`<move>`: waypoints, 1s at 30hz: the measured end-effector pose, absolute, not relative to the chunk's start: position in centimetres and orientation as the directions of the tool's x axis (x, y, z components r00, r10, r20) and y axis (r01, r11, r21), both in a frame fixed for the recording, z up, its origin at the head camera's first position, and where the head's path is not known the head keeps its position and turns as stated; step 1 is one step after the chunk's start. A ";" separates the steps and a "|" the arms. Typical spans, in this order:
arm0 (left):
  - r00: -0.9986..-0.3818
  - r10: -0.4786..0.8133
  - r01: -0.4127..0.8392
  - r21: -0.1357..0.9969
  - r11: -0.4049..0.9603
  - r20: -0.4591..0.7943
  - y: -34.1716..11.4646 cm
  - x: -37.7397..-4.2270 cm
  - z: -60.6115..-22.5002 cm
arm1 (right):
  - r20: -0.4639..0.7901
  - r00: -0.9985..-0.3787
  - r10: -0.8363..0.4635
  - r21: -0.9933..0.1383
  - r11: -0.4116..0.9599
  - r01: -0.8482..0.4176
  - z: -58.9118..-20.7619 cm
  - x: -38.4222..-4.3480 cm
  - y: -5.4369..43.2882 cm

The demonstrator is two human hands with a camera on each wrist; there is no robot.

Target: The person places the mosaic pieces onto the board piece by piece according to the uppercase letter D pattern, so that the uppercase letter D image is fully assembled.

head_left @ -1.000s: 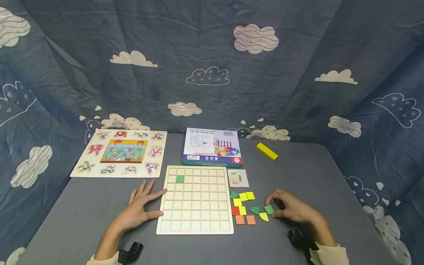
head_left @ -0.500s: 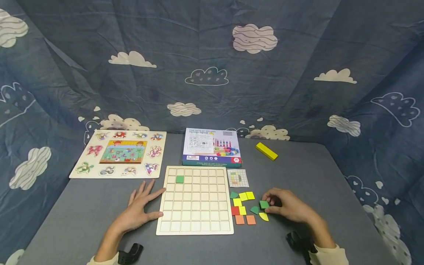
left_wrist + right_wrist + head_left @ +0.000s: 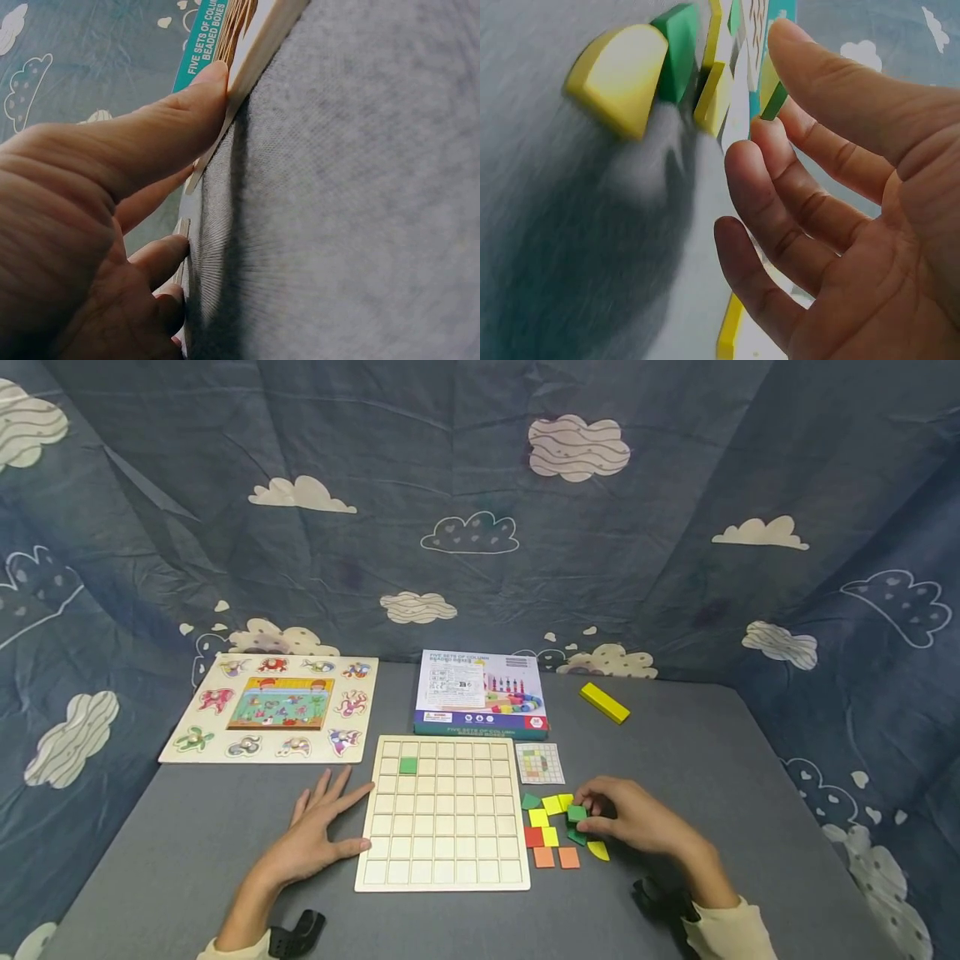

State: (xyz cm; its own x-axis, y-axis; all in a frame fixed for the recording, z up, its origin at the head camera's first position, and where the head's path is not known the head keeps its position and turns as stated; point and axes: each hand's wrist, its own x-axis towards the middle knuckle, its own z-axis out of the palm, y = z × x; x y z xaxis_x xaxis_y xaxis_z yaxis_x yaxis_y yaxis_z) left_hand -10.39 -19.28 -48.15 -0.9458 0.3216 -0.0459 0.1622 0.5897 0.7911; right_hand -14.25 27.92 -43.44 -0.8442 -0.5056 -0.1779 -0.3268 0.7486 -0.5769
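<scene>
A wooden grid board [image 3: 442,827] lies in front of the person, with one green square tile [image 3: 408,766] in its second row. My left hand [image 3: 311,827] rests at the board's left edge, fingers spread; in the left wrist view the thumb [image 3: 180,112] touches the board's side. Right of the board, my right hand [image 3: 637,814] pinches a green square tile [image 3: 577,813] between thumb and fingers, held above the table. In the right wrist view only a thin part of that tile [image 3: 774,102] shows. Beneath it lies a green quarter-round piece [image 3: 577,837], partly covered.
Beside the board lie several yellow tiles [image 3: 539,818], a red tile [image 3: 533,837], orange tiles [image 3: 569,857] and a yellow quarter-round piece [image 3: 597,851]. Farther back are a pattern card [image 3: 540,764], a boxed set [image 3: 480,693], a yellow bar [image 3: 604,703] and an animal puzzle board [image 3: 202,745].
My right hand has lifted the green square tile from the table and carried it leftward, over the green quarter-round piece. My left hand has stayed at the board's edge.
</scene>
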 end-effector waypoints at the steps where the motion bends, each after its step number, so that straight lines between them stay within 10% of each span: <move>1: -0.946 0.320 0.161 0.793 0.588 -0.045 -19.3 -10.4 -48.2 | -0.175 -0.843 -0.509 -0.574 0.748 -0.333 -43.4 -14.3 27.7; 30: -0.951 0.294 0.102 0.808 0.581 -0.091 -19.3 -10.6 -48.1 | -0.134 -0.751 -0.646 -0.543 0.682 -0.490 -42.0 -17.5 18.2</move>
State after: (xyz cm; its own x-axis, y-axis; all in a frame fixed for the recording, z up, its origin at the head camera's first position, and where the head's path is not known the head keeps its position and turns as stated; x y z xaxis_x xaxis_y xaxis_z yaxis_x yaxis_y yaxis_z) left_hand -10.61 -19.30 -48.05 -0.9515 0.2939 -0.0910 0.1021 0.5806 0.8078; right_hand -17.48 18.20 -42.02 -0.7515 -0.6461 -0.1338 -0.4897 0.6821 -0.5431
